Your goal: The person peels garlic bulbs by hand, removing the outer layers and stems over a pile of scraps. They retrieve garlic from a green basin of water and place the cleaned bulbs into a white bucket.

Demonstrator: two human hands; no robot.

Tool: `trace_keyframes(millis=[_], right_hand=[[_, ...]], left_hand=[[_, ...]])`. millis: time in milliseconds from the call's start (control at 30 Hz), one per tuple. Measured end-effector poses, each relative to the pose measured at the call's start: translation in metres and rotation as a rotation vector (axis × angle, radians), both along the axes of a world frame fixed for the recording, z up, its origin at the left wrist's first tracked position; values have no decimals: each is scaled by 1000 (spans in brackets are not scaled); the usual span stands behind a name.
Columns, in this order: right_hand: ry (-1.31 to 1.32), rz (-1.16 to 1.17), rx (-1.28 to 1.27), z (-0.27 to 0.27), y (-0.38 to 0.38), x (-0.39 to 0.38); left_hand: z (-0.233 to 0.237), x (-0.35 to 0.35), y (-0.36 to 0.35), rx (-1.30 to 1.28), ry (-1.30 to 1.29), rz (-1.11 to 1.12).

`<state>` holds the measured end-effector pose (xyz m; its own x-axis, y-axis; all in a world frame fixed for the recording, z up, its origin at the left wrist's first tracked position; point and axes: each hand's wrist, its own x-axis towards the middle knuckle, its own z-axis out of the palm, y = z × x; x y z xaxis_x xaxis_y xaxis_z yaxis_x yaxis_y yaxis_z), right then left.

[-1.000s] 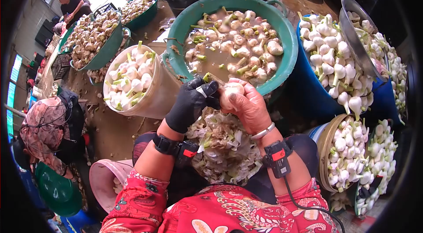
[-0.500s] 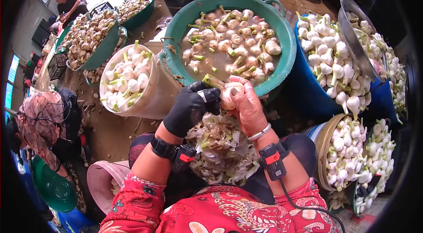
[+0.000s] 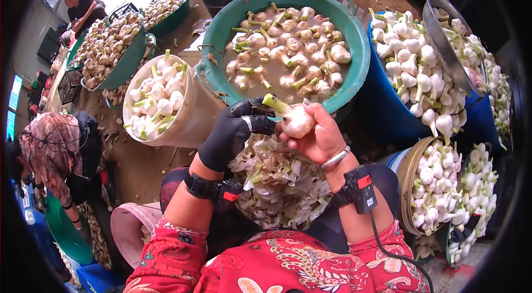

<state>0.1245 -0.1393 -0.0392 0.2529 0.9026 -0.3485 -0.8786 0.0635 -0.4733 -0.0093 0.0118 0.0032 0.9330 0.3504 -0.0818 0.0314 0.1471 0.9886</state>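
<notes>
My right hand (image 3: 321, 137), bare, grips a garlic bulb (image 3: 296, 120) with a short green stem pointing up and left. My left hand (image 3: 230, 131), in a black glove, pinches the bulb's left side near the stem. Both hands hover over a heap of peeled skins (image 3: 280, 182) in my lap. Just beyond them stands a green basin (image 3: 354, 44) of murky water full of soaking garlic bulbs.
A white bucket (image 3: 194, 118) of peeled garlic stands to the left. A blue tub (image 3: 388, 116) and baskets (image 3: 407, 182) of white bulbs lie to the right. Green basins (image 3: 130, 63) of unpeeled garlic sit far left. A person in a headscarf (image 3: 52, 149) sits at left.
My right hand has rotated palm-up, turning the bulb so that it shows fully with its stem raised. The left hand stays at the bulb's side.
</notes>
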Motion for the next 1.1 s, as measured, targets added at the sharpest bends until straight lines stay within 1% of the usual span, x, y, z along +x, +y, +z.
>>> trace_keyframes(millis=[33, 67, 100, 133, 167, 233, 267, 300, 367, 433, 467, 500, 533, 567, 600, 633, 700, 733, 767, 800, 833, 867, 900, 933, 967, 1000, 1033, 1100], right_hand=[[-77, -75, -19, -2, 1, -2], [-79, -75, -19, 0, 1, -5], [-218, -137, -17, 3, 2, -8], [-356, -198, -16, 4, 4, -12], [-352, -195, -19, 3, 5, -16], [-545, -271, 122, 0, 9, -22], [-654, -316, 72, 6, 12, -27], [-654, -315, 73, 8, 12, -29], [-818, -348, 132, 9, 12, -33], [-779, -342, 149, 7, 12, -34], [-682, -341, 139, 5, 12, -33], [-585, -340, 129, 5, 12, -31], [-396, -225, 36, 7, 8, -29], [-208, -107, -55, 11, 4, -23], [-133, 52, -54, 6, 4, -13], [-58, 227, 27, 5, -1, -5], [40, 396, 28, 7, -5, -8], [99, 438, 55, 10, -5, -11], [98, 442, 54, 11, -5, -11], [91, 479, 92, 11, -6, -9], [89, 510, 131, 11, -9, -9], [150, 534, 161, 8, -8, -9], [149, 532, 163, 5, -7, -10], [92, 368, 154, 4, -4, -12], [37, 202, 143, 3, -4, -12], [34, 101, 61, 2, -3, -8], [17, 30, 39, 3, -2, -6], [-48, 20, -9, 7, -1, -4]], left_hand=[[2, 1, -4, 63, -60, -17], [-1, 3, -6, -139, -11, 13], [-2, 4, -7, -140, -11, 14], [-1, 6, -8, -247, 4, 32], [0, 6, -9, -355, 21, 51], [-4, 7, -11, -324, 46, 61], [-10, 8, -10, -361, 37, 54], [-14, 8, -10, -397, 29, 48], [-17, 7, -9, -377, 33, 71], [-18, 5, -7, -267, 34, 81], [-18, 4, -4, -267, 35, 81], [-17, 2, -1, -155, 44, 71], [-18, 1, 0, -44, 55, 63], [-21, 1, 1, -46, 56, 66], [-25, 1, 3, 185, 30, 73], [-28, 0, 3, 413, 7, 75], [-26, 0, -3, 369, -24, 37], [-21, 1, -6, 331, -62, -2], [-16, 2, -7, 294, -102, -35], [-7, 1, -9, 364, -95, -62], [-7, 1, -9, 363, -94, -65], [-7, 1, -8, 200, -54, -41], [-5, 1, -8, 38, -14, -14], [-1, 2, -9, -47, -11, 51], [-6, 8, -2, 203, -72, 91], [-7, 1, 1, -55, -30, 113], [-7, -5, 2, -314, 15, 131], [-8, -3, -5, -289, 25, 89]])
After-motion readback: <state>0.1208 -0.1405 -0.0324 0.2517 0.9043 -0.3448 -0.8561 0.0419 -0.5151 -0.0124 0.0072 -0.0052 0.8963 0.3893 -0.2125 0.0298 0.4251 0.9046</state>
